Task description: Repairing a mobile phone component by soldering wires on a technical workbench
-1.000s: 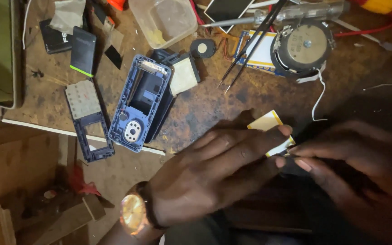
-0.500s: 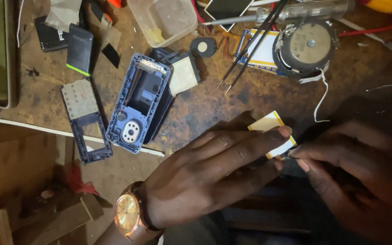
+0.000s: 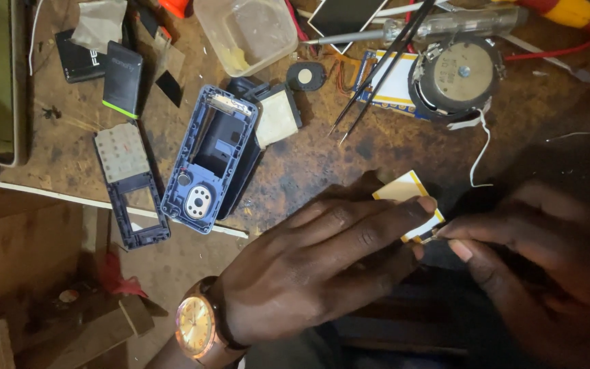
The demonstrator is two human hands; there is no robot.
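Head view, hands: two hands are seen, both the wearer's. The left hand [image 3: 322,266], with a gold wristwatch [image 3: 196,326] on its wrist, is laid flat with fingers pinched onto a small white-and-yellow panel [image 3: 408,198]. The right hand [image 3: 534,260] is pinched at the panel's lower corner, on a tiny tip that's too small to make out.

Panel: one, held between both hands just above the bench edge, tilted, right of centre.

Phone shells: two are counted. One blue phone housing [image 3: 209,160] lies open with its round speaker hole showing, and one dark keypad frame [image 3: 130,184] sits just beside it on the left.

Batteries: two dark ones [image 3: 121,78] are spotted at top left, touching each other.

Tweezers: one black pair [image 3: 377,68], laid diagonally across a small circuit board [image 3: 394,85].

Speaker: one round metal loudspeaker [image 3: 455,78] with a white wire trailing down.

Tub: one clear plastic container [image 3: 247,31] at the top.

Other bits: one small square white part [image 3: 278,117] next to the blue housing, one small round disc [image 3: 305,76], one screwdriver [image 3: 445,24] with a clear handle along the top edge.

Surface: a worn, stained wooden workbench [image 3: 322,154], pretty cluttered. A white cable [image 3: 90,203] is run across its left side.

Room: dimly lit, nothing beyond the bench can be made out.
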